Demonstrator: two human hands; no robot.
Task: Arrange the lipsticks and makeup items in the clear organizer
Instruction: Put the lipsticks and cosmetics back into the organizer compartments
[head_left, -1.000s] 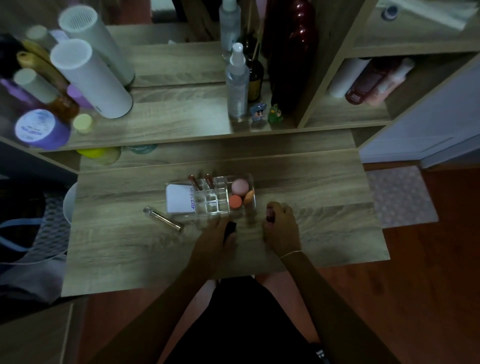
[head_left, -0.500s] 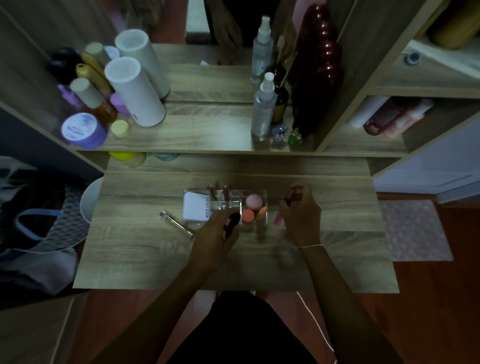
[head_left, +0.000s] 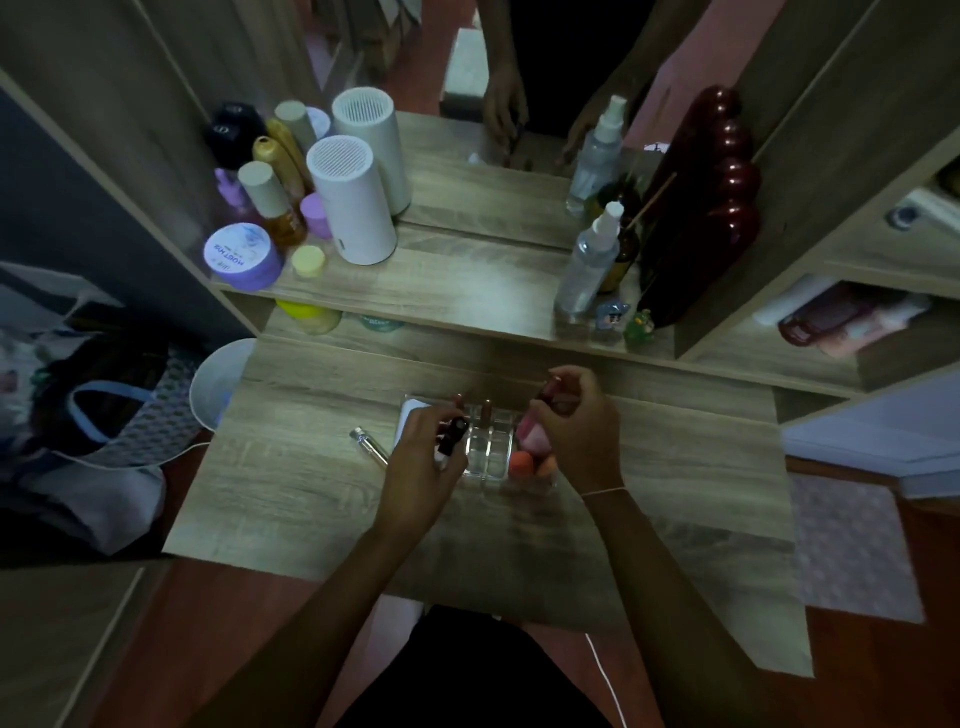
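Holding a dark lipstick tube (head_left: 451, 435) in our left hand (head_left: 421, 467), fingers curled tight around it, we hover over the left part of the clear organizer (head_left: 485, 457) on the wooden desk (head_left: 311, 499). Our right hand (head_left: 576, 431) is closed on a dark red lipstick (head_left: 545, 392), raised above the organizer's right side. Contents, organizer: two lipsticks (head_left: 486, 410) upright in the rear small cells; front small cells look empty; right compartment, a pink sponge (head_left: 530, 434), an orange sponge (head_left: 521, 462) and a peach one (head_left: 545, 467). A white item (head_left: 408, 423) occupies the left end, mostly hidden by our hand. Beside the organizer, on the desk to its left, lies a slim clear-capped tube (head_left: 370, 446). Shelf (head_left: 441, 286) behind: purple jar (head_left: 241, 255), white cylinder (head_left: 350, 200), spray bottle (head_left: 587, 260).
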